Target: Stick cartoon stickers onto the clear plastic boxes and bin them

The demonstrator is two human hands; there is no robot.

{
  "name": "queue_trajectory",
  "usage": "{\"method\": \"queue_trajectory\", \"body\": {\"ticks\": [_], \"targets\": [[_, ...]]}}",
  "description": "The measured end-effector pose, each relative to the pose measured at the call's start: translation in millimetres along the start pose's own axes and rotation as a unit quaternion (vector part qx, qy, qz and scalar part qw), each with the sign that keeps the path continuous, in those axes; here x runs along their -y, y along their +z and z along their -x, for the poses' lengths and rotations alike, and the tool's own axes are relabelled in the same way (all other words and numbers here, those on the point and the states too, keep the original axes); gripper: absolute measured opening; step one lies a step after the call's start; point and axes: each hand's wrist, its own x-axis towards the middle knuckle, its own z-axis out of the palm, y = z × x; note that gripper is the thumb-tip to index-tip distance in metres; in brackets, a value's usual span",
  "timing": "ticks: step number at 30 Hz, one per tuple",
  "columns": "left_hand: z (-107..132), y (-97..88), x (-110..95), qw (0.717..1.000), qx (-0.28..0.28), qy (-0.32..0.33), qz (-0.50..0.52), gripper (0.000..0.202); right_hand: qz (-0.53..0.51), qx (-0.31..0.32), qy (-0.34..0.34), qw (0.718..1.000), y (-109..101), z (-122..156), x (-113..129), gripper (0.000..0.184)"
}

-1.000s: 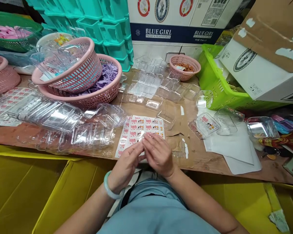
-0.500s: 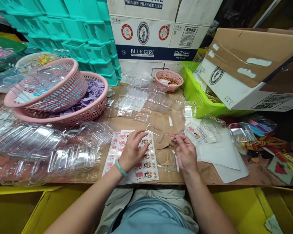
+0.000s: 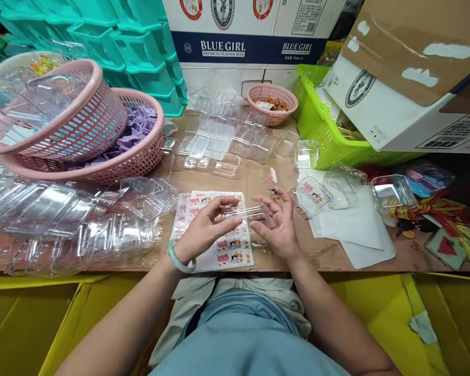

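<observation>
A small clear plastic box (image 3: 245,213) is held level between my two hands above the sticker sheets. My left hand (image 3: 209,227) grips its left end between thumb and fingers, a pale green bangle on the wrist. At the box's right end is my right hand (image 3: 278,227), thumb and a finger around the edge. A clear sticker (image 3: 272,183) with pink print and cartoon cats stands at the right fingertips; exactly how it is held is partly hidden. Under the hands lie printed sticker sheets (image 3: 221,261) with rows of the same cats.
Left are piles of clear boxes (image 3: 55,203) and stacked pink baskets (image 3: 141,151). Behind lie more clear cases (image 3: 215,133), a small pink basket (image 3: 292,107) and a green crate (image 3: 337,141) under a carton (image 3: 379,109). A stickered box (image 3: 313,196) rests on white sheets (image 3: 348,224) at right.
My left hand has taken hold of a clear box that lay on the table behind the sheets. My right hand has moved left to it with the sticker. The view has tilted down.
</observation>
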Motion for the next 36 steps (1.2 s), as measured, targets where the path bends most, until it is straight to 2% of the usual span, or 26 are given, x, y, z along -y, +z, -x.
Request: {"method": "queue_trajectory", "body": {"ticks": [3,5,7,10,11,13,17,21,27,36], "targets": [[26.8,3.8,24.3,0.976,0.018,-0.073,0.206,0.045,-0.046,-0.012,0.068,0.997,11.2,9.7,-12.3,0.085],[36.3,2.4,37.6,0.961,0.014,-0.081,0.265,0.046,-0.05,-0.008,0.092,0.994,12.1,12.6,-18.0,0.085],[40.2,-2.2,45.2,0.958,-0.002,-0.081,0.274,0.047,-0.013,-0.036,0.067,0.997,8.3,12.9,-16.0,0.079],[40.0,-10.7,49.2,0.959,-0.003,-0.108,0.263,0.051,0.086,-0.12,-0.016,0.989,1.8,12.8,1.5,0.046],[39.2,-12.9,50.1,0.958,0.0,-0.116,0.262,0.051,0.106,-0.126,-0.025,0.986,1.2,13.6,9.2,0.034],[37.7,-15.5,52.3,0.955,0.006,-0.121,0.27,0.053,0.111,-0.09,-0.001,0.99,3.8,16.6,22.8,0.022],[35.3,-16.1,58.3,0.947,0.012,-0.116,0.3,0.049,0.072,0.014,0.107,0.992,17.3,21.9,32.2,0.028],[33.9,-16.6,61.1,0.94,0.021,-0.116,0.32,0.044,0.07,0.029,0.154,0.985,25.0,19.1,28.2,0.036],[33.5,-17.5,60.4,0.941,0.014,-0.116,0.316,0.044,0.074,0.079,0.162,0.981,29.3,15.5,34.8,0.035],[33.7,-17.6,59.4,0.939,0.014,-0.12,0.323,0.047,0.076,0.075,0.158,0.982,30.8,12.7,31.3,0.033]]}}
